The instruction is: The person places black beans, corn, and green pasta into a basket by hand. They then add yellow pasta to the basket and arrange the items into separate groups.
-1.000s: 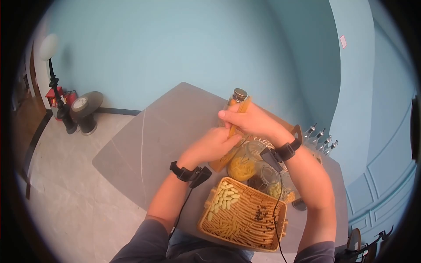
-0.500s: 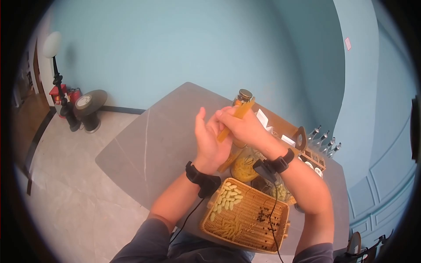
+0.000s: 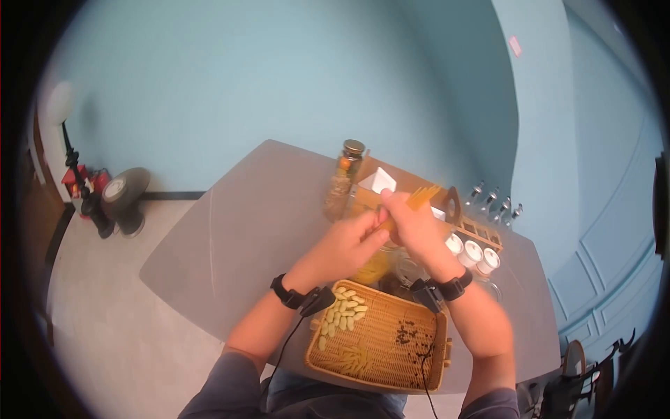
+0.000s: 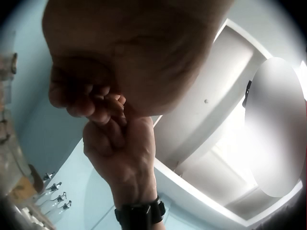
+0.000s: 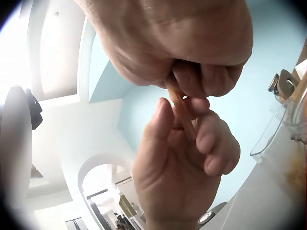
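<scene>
My right hand (image 3: pixel 417 227) grips a bundle of dry spaghetti (image 3: pixel 423 197), its yellow ends fanning out above the fist. Just left of it, the left hand (image 3: pixel 342 244) has its fingers curled round the lower end of the bundle. In the right wrist view, that lower end (image 5: pixel 184 117) emerges from the right fist and runs between the left thumb and fingers. The left wrist view shows both hands meeting, with the spaghetti hidden behind the fingers. Beneath the hands, a glass jar of yellow pasta (image 3: pixel 375 265) is partly covered by them.
A wicker basket (image 3: pixel 384 318) near me bears pale oval pieces, short pasta and small dark bits. Behind the hands stand a tall dark-lidded jar (image 3: pixel 342 185) and a wooden box (image 3: pixel 398 171). White-lidded jars (image 3: pixel 472 253) and several pourer bottles (image 3: pixel 491 200) stand to the right.
Half a second ago the left hand was spread with its palm up beside the bundle; now its fingers are curled at the lower end. Both hands have shifted right of the tall jar.
</scene>
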A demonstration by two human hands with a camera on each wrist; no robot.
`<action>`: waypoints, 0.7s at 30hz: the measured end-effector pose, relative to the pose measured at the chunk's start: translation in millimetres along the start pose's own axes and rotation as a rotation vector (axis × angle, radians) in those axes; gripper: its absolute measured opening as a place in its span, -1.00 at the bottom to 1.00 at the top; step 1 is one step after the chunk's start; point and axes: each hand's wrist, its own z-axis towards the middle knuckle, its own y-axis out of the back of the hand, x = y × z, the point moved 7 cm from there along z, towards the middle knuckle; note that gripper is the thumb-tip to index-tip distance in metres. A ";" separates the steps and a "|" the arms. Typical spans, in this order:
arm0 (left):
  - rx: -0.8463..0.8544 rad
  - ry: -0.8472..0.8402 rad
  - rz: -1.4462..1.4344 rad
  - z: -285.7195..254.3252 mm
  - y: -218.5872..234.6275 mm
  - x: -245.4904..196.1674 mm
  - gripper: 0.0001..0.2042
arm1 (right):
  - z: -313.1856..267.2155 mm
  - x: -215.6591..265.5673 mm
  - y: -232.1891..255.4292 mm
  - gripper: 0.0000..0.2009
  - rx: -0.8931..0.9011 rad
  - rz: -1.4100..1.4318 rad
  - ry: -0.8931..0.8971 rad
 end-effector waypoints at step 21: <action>0.535 0.084 0.503 -43.2 -129.1 -38.7 -0.71 | -164.5 -63.9 68.9 -0.80 -0.060 -1.022 0.406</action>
